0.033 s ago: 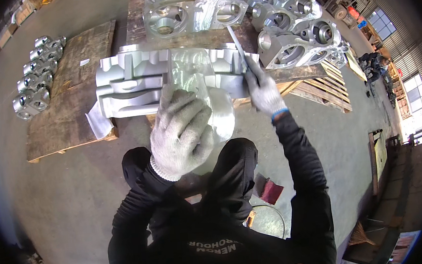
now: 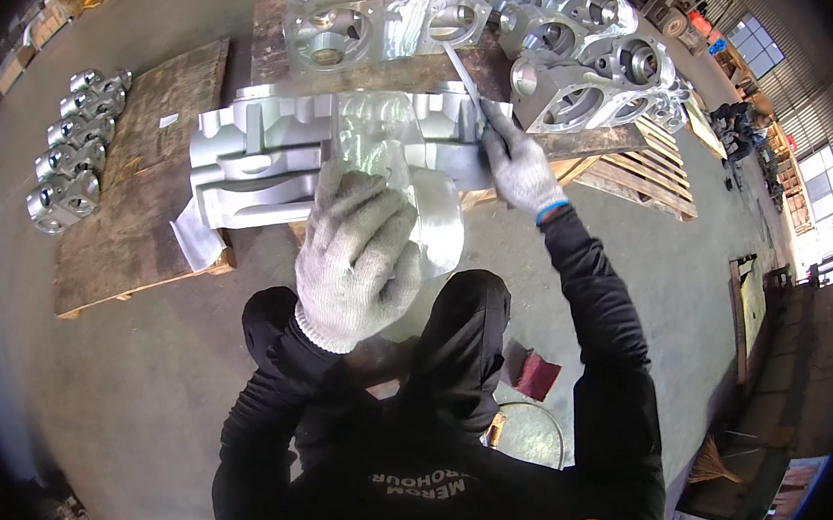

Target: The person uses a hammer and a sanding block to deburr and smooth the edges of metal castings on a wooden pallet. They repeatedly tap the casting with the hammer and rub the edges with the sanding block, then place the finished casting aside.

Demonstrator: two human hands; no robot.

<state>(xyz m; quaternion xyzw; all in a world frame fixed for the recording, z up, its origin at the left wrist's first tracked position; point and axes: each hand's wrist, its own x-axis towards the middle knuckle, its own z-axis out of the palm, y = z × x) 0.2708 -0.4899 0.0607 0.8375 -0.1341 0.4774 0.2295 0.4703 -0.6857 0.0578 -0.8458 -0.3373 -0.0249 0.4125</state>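
A large silver metal casting [image 2: 264, 159], ribbed on its left part and smooth and shiny in the middle, lies at the near edge of the bench. My left hand [image 2: 355, 260], in a pale knitted glove, is closed over the front of its middle part, the fingers bent and the fingertips partly hidden. At the casting's right end, my gloved right hand [image 2: 522, 167] grips a long, flat file [image 2: 465, 79]. The file points away and slightly left, passing beside that end; whether it touches the metal cannot be made out.
More machined castings [image 2: 576, 43] crowd the wooden bench top behind and to the right. Small castings [image 2: 71, 156] stand in a row on the left wooden board [image 2: 147, 175]. A slatted pallet [image 2: 639, 176] is at right; a dark red piece [image 2: 538, 376] lies on the floor.
The file and my right hand have slid slightly away from me, the file's tip also a little left. My left hand keeps its hold on the casting.
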